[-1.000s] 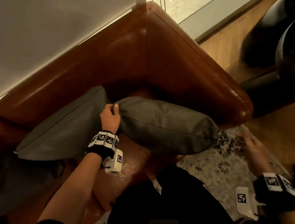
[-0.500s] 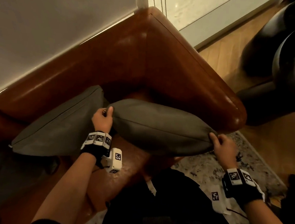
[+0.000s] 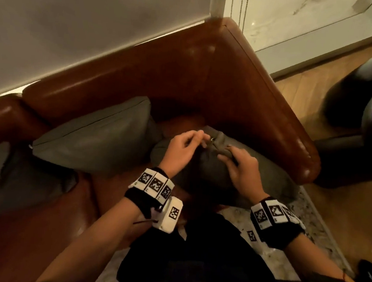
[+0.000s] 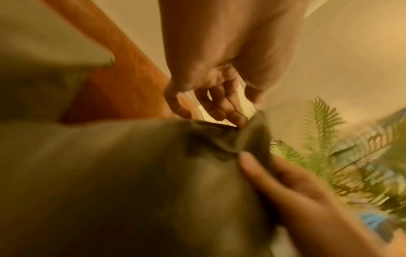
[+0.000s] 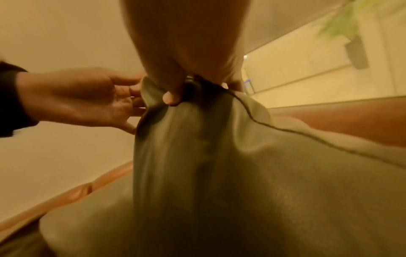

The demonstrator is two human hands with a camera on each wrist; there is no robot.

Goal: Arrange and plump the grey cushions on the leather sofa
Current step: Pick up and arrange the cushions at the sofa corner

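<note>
Pinched at its bunched top corner by the right hand (image 3: 243,167), left hand (image 3: 181,150) beside with fingers loosely apart: plump grey fabric cushion (image 3: 264,176) in the brown leather sofa (image 3: 240,83) corner.

Three grey cushions sit on one brown leather sofa (image 3: 240,83): the first cushion (image 3: 267,176) in the corner, the second cushion (image 3: 96,140) against the backrest, the third cushion (image 3: 21,185) at the left edge. Two hands: left hand (image 3: 179,151), right hand (image 3: 243,169). One patterned rug (image 3: 308,217) and one leafy plant (image 4: 318,139).
</note>
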